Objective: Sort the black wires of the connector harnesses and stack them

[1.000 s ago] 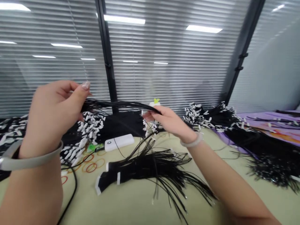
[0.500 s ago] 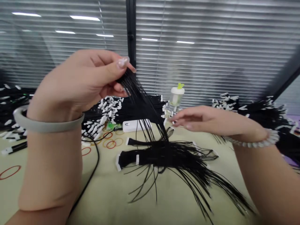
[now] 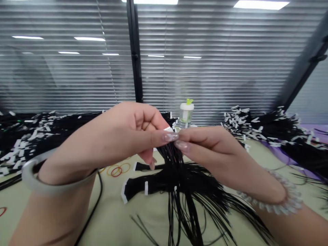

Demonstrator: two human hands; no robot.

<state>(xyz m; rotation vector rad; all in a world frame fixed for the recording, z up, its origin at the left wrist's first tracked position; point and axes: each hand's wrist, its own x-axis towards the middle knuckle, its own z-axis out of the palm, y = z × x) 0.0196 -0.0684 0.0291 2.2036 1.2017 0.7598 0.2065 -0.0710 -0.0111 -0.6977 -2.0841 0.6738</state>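
Observation:
Fingertips of both hands meet above the table's middle. My left hand [image 3: 143, 133] pinches the top of a hanging bundle of thin black wires [image 3: 174, 164]; a bit of white shows at its fingertips. From the other side, my right hand [image 3: 205, 145] has thumb and finger pinched at the same upper end, and the exact spot it grips is hidden. The loose wire ends hang down across a flat black wire bundle [image 3: 159, 181] that lies on the table with a white connector [image 3: 124, 192] at its left end.
Piles of black wires with white connectors lie at the left [image 3: 23, 143] and right [image 3: 246, 119]. A clear cup [image 3: 186, 116] with a white lid stands at the back. Rubber bands [image 3: 116, 171] and a black cable [image 3: 93, 205] are on the table [image 3: 110, 218].
My left hand has come down with the wire bundle, which now hangs straighter. My right hand has moved left and closed at its top. The view has tilted up slightly.

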